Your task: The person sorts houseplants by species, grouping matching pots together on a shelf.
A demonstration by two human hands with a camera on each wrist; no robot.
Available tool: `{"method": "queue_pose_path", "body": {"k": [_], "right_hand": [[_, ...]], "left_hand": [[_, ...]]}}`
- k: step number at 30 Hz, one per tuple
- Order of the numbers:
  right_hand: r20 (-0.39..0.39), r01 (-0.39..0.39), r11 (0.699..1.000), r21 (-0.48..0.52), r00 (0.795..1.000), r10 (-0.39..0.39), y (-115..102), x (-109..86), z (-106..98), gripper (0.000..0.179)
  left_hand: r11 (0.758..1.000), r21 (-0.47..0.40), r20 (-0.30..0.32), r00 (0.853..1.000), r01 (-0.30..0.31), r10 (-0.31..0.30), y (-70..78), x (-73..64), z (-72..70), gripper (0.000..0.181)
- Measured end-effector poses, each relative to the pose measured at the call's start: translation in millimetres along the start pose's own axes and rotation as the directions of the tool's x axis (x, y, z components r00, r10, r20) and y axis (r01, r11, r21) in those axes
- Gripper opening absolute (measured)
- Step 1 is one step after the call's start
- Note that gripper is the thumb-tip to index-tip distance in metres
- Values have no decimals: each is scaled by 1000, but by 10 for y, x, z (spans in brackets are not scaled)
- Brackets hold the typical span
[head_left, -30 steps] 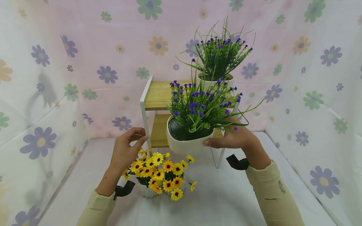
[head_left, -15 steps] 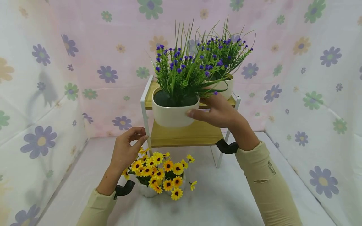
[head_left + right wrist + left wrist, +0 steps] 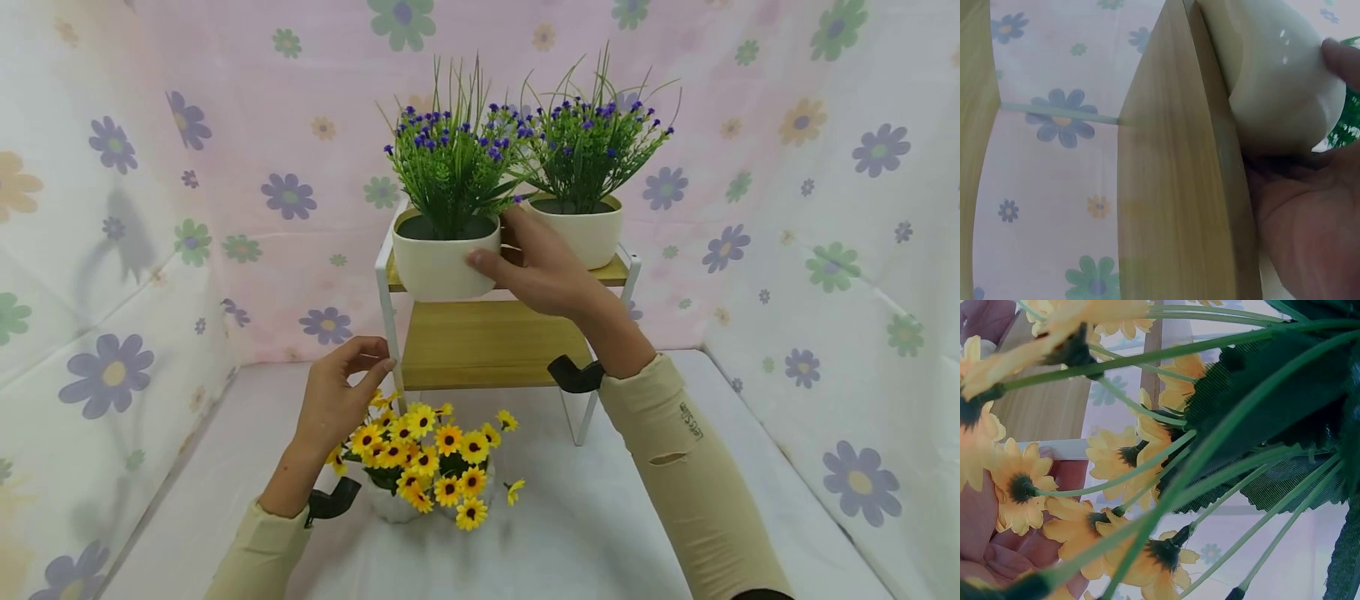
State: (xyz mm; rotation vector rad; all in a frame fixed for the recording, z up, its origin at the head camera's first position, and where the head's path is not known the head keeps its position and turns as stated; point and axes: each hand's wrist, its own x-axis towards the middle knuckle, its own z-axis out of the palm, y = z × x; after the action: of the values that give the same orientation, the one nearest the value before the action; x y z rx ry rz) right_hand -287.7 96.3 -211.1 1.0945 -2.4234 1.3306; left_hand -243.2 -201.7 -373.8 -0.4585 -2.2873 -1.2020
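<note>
My right hand (image 3: 543, 262) grips the right end of a white oval pot (image 3: 447, 271) planted with purple flowers and grass (image 3: 450, 158). The thumb lies across its front and the other fingers are partly hidden behind it. That pot is at the left part of the top shelf, overlapping the board's front edge. In the right wrist view, the pot's side (image 3: 1285, 81) is right against the board's edge. A matching flowerpot (image 3: 577, 233) stands at the right on the same board. My left hand (image 3: 337, 396) pinches the rack's white left leg (image 3: 388, 325); yellow flowers partly cover its fingers in the left wrist view.
A two-tier wooden rack (image 3: 495, 346) with white metal legs stands on a white cloth (image 3: 600, 517). Yellow daisy-like flowers (image 3: 423, 458) in pale pots sit before it, close to my left forearm. Flower-printed fabric (image 3: 330, 117) encloses the back and sides.
My right hand has carried the purple-flower pot left, up and back, from in front of the rack to the top shelf's left part. My left hand has stayed at the leg.
</note>
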Motion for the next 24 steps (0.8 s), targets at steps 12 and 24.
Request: {"method": "queue_pose_path", "body": {"k": [12, 24], "right_hand": [[-56, -32, 997, -63, 998, 29, -23, 155, 81, 70], [-142, -109, 992, -69, 985, 99, -39, 218, 157, 74]], "left_hand": [[1000, -18, 1, 1000, -3, 3, 6, 7, -4, 19], [1000, -26, 6, 1000, 1, -1, -1, 10, -4, 18]]}}
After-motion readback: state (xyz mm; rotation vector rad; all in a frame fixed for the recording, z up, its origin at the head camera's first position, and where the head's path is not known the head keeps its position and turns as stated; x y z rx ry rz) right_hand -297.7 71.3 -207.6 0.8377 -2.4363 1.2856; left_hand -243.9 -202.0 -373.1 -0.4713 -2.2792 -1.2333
